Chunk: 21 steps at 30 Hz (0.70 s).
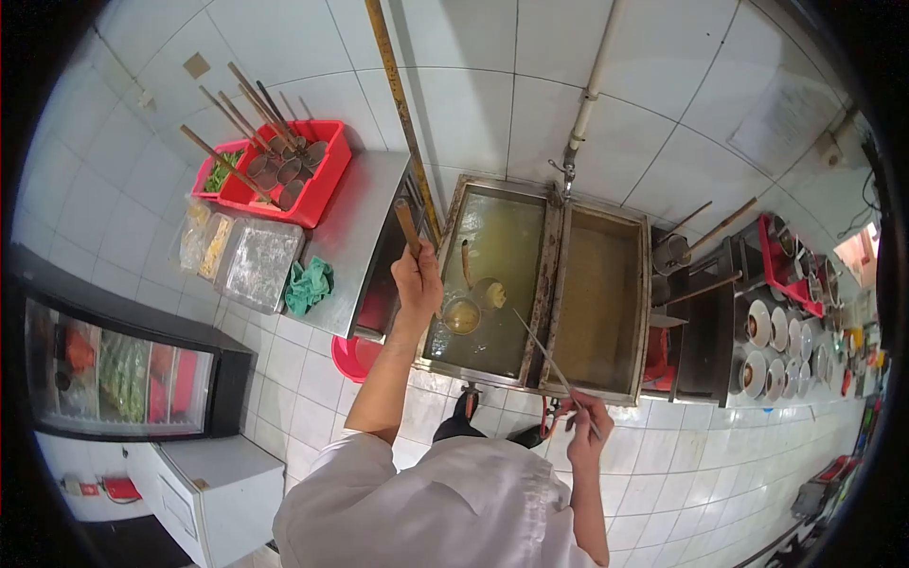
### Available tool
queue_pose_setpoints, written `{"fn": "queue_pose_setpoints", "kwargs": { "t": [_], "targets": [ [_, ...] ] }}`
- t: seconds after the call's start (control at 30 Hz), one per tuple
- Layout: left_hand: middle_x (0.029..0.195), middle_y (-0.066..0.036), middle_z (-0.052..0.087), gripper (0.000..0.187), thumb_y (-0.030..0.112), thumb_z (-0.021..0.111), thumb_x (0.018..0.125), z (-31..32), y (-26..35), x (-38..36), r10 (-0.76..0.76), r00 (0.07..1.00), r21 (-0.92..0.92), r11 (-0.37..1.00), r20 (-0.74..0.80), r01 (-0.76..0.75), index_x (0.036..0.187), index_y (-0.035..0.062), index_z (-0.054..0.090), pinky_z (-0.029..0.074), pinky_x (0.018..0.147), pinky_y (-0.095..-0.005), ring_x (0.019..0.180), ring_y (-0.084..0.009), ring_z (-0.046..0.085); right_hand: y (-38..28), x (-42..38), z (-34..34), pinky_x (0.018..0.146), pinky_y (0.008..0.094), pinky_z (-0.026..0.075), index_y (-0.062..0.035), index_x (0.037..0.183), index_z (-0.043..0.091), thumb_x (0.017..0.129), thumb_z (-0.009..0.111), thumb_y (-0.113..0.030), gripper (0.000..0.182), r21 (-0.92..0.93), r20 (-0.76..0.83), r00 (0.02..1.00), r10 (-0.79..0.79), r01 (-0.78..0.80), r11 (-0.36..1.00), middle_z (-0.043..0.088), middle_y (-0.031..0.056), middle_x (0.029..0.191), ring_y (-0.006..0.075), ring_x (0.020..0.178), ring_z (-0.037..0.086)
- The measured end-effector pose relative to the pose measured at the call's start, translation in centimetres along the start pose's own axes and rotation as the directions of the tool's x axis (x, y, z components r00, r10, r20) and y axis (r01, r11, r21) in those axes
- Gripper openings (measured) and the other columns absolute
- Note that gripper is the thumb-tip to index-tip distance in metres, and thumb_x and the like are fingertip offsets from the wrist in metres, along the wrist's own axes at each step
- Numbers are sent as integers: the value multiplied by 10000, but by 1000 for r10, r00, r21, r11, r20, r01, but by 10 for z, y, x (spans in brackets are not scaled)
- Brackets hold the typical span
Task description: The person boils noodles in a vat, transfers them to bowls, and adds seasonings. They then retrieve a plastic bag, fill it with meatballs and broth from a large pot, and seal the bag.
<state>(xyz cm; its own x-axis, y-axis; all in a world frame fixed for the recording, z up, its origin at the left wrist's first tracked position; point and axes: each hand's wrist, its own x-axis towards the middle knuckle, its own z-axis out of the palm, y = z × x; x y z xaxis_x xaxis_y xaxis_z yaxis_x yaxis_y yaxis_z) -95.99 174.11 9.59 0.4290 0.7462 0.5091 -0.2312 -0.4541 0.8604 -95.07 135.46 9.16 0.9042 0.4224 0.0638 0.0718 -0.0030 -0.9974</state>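
My left hand (418, 281) is wrapped round the wooden handle (406, 222) of a noodle strainer. Its basket (461, 316), with pale noodles inside, sits over the left vat of cloudy greenish water (507, 222). Just beside it in the water is a second noodle strainer (490, 292), also with noodles and with its own handle pointing toward the wall. Long chopsticks (545, 355) are gripped in my right hand (589, 428), near the front edge of the vats. Their tips reach over the left vat, close to the second basket.
To the right is another vat (597, 284) of brownish liquid, below a wall tap (565, 173). A steel table (365, 208) on the left bears a red crate (327, 175) of strainers and a green cloth (308, 285). Several bowls (755, 374) stand far right; a red basin (355, 358) is on the floor.
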Motion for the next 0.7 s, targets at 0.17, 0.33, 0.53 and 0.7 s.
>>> {"fn": "queue_pose_setpoints", "kwargs": {
  "t": [0.17, 0.33, 0.53, 0.7],
  "targets": [
    [577, -57, 478, 235, 213, 520, 1016, -1, -34, -23, 67, 993, 61, 995, 98, -73, 879, 29, 568, 373, 464, -319, 483, -143, 492, 20, 9, 46, 546, 266, 508, 33, 1021, 603, 1011, 556, -144, 183, -74, 92, 994, 51, -44, 996, 684, 103, 778, 157, 673, 680],
    [648, 45, 443, 217, 214, 503, 1046, -5, -26, -32, 101, 974, 28, 994, 203, -108, 910, 44, 498, 342, 492, -233, 570, -44, 424, 7, 21, 89, 584, 265, 524, 28, 999, 612, 1001, 551, -129, 169, -251, 170, 984, 49, -5, 968, 704, 102, 787, 155, 681, 692],
    [748, -25, 608, 152, 113, 663, 943, 8, 6, 8, -94, 984, 56, 995, 149, 87, 1038, 21, 588, 437, 528, -291, 579, -109, 549, 9, 28, 84, 614, 259, 528, 10, 1025, 613, 1024, 534, -141, 170, -89, 9, 999, 37, -37, 995, 690, 82, 829, 135, 708, 678],
    [966, -64, 674, 352, 91, 683, 928, 34, -28, 1, -94, 977, -14, 995, 189, 98, 1258, 29, 576, 482, 723, -293, 826, -126, 600, -4, 29, 69, 629, 259, 533, 13, 1051, 605, 1033, 524, -140, 173, -38, -109, 993, 43, -47, 998, 689, 95, 857, 129, 713, 668]
  ]
}}
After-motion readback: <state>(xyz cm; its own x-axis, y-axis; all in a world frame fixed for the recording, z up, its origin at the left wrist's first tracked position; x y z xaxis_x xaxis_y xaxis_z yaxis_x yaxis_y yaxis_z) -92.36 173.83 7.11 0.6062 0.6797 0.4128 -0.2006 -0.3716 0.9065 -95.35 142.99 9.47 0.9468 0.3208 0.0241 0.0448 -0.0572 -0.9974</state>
